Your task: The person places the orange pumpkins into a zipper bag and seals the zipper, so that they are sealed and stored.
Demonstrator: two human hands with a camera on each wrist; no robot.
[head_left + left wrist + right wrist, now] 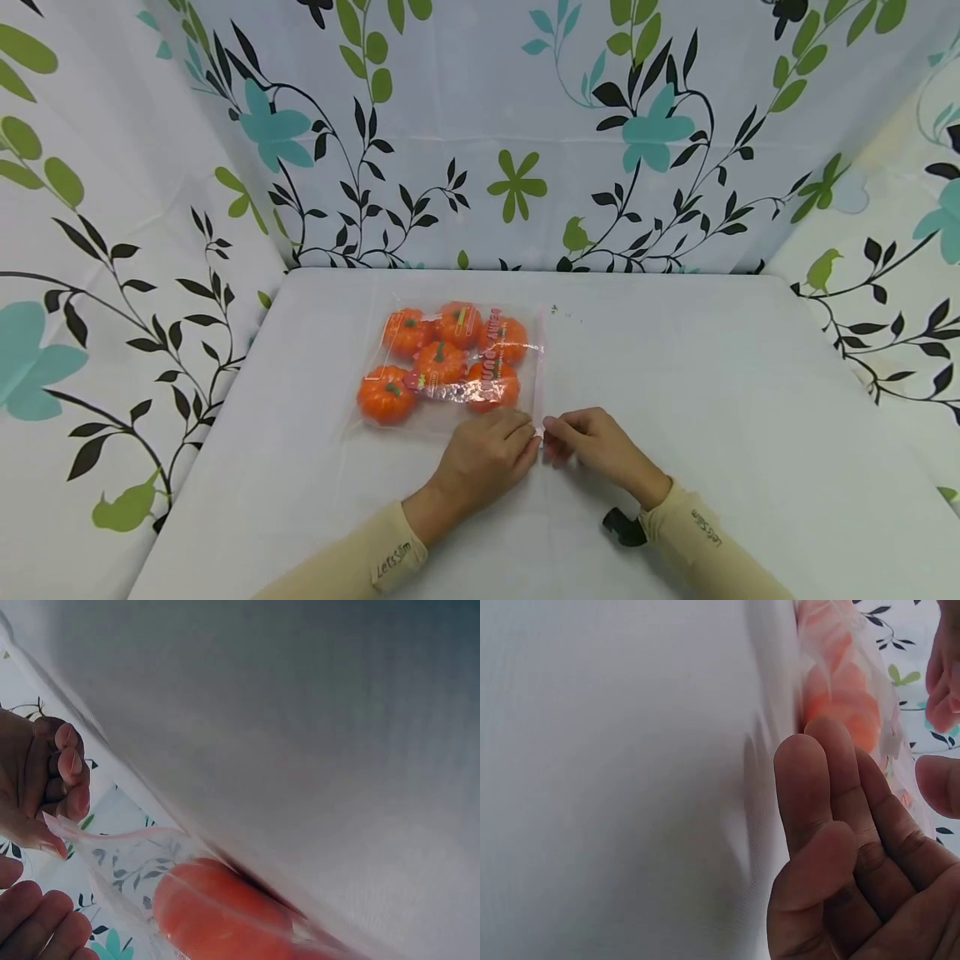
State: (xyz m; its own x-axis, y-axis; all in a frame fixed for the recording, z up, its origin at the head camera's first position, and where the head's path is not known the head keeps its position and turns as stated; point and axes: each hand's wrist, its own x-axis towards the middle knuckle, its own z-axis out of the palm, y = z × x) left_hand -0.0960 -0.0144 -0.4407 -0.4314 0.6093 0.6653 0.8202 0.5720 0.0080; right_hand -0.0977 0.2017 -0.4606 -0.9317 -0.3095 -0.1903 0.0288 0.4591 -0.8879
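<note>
A clear zip bag [457, 417] with a pink edge and red print lies flat on the table, with several small orange pumpkins [386, 394] inside. My left hand [483, 454] is over its near right corner, fingers loosely bent. In the left wrist view the left fingertips [45, 922] show beside the film with nothing between them. The right hand [600, 446] is just right of that corner. A gap shows between its thumb and forefinger in the right wrist view, close to a small white piece [891, 744] on the bag's edge.
The white-covered table [675, 358] reaches back to a leaf-patterned curtain [450, 150], which also stands on both sides. A black wrist camera [624, 527] sits by the right sleeve. Small dark green marks [557, 310] show on the cloth behind the bag.
</note>
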